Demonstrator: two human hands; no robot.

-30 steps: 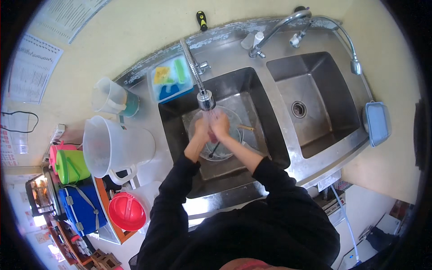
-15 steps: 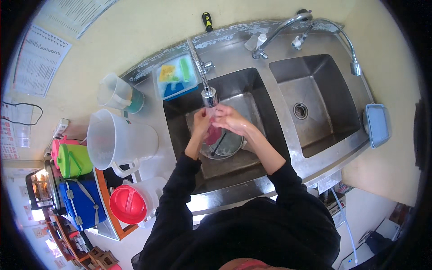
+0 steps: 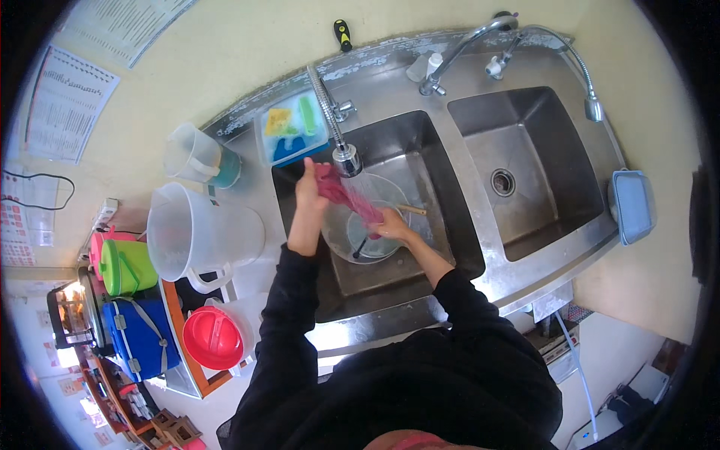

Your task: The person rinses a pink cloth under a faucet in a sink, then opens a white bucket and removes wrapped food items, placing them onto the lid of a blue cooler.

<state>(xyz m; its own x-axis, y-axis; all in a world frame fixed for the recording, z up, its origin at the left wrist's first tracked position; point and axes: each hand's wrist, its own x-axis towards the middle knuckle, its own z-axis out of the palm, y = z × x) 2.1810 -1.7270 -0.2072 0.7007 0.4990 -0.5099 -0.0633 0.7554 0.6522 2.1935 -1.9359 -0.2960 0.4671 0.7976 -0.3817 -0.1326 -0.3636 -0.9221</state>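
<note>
Cloth, pink and bunched, stretches slantwise between my two hands. My left hand grips its upper end, thumb pointing away from me, and my right hand clasps its lower end, nearer to me. Water falls from the tap just beyond my hands onto the cloth. Below my hands, a clear bowl sits in the sink. Left of my left hand stands a big jug.

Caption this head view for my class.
Left hand and right hand hold a pink cloth under a running tap over a sink.
</note>
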